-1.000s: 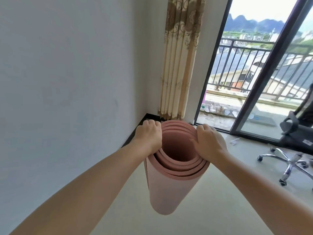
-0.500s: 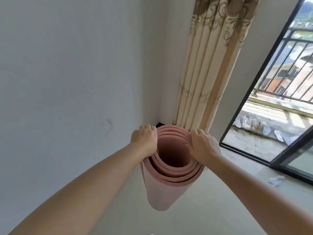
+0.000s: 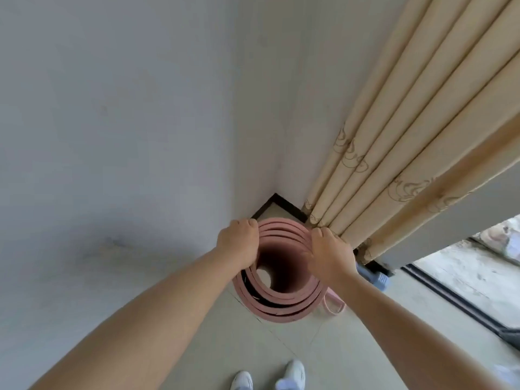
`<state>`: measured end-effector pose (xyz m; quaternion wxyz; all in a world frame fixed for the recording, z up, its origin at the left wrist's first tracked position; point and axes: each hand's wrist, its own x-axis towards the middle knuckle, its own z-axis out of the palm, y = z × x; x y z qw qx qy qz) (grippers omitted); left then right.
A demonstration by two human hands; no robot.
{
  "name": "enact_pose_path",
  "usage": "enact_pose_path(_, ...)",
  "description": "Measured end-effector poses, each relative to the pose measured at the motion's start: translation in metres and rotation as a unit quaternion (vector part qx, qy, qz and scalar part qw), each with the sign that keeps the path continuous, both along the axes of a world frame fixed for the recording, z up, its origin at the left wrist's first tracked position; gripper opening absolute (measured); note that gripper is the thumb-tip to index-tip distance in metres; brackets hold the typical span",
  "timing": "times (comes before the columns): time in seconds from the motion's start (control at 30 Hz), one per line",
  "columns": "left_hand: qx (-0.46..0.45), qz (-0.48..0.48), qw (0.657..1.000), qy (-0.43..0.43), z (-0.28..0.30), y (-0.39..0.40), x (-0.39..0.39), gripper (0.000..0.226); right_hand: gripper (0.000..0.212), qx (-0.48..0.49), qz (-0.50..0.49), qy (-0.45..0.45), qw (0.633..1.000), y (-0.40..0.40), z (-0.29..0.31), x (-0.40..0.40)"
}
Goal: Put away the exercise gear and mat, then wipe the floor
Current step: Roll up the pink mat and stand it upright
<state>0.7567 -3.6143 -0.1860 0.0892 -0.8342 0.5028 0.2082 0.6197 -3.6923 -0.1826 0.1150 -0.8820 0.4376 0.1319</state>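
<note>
A rolled pink exercise mat (image 3: 284, 305) stands upright in the room corner, and I look straight down its hollow core to the floor. My left hand (image 3: 239, 243) grips the top rim on the left side. On the right side of that rim my right hand (image 3: 329, 253) holds the coils. A pink loop (image 3: 334, 305), perhaps a resistance band, lies on the floor beside the mat's right. A blue dumbbell (image 3: 374, 277) shows behind my right wrist, partly hidden.
White walls meet in the corner with a black skirting (image 3: 270, 204). A beige curtain (image 3: 408, 153) hangs just right of the mat, touching my right hand. The sliding door track (image 3: 455, 299) runs at the right. My white shoes (image 3: 267, 377) stand on the tiled floor below.
I have stepped closer to the corner and the view has tilted down. The mat has gone from hanging in the air to standing upright by the curtain, both hands still on its rim.
</note>
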Motion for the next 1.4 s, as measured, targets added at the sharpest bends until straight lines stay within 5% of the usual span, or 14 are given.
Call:
enact_pose_path(0.47,0.006,0.213,0.972,0.097,-0.206,-0.267,0.085,0.041,0.031,0.01,0.12,0.066,0.991,-0.302,-0.198,0.132)
enact_pose_path(0.6,-0.087,0.284,0.95,0.095,-0.23,-0.309,0.104,0.043,0.043,-0.05,0.11,0.044,0.992,-0.341,-0.226,0.159)
enact_pose_path(0.8,-0.062,0.291,0.947,0.12,-0.234,-0.308,0.11,0.064,0.065,-0.026,0.12,0.094,0.988,-0.343,-0.223,0.166)
enact_pose_path(0.93,-0.08,0.307,0.942,0.112,-0.217,-0.272,0.113,0.058,0.067,-0.026,0.117,0.111,0.987,-0.321,-0.2,0.171)
enact_pose_path(1.07,-0.068,0.323,0.944,0.02,-0.196,-0.182,0.121,0.052,0.056,-0.013,0.24,0.11,0.965,-0.246,-0.182,0.194)
enact_pose_path(1.23,-0.032,0.395,0.916,-0.06,-0.146,-0.012,0.106,0.051,0.055,0.044,0.462,0.038,0.885,-0.085,-0.152,0.224)
enact_pose_path(1.4,-0.034,0.527,0.842,-0.109,-0.097,0.181,0.032,0.054,0.058,0.051,0.594,-0.05,0.801,0.113,-0.096,0.201)
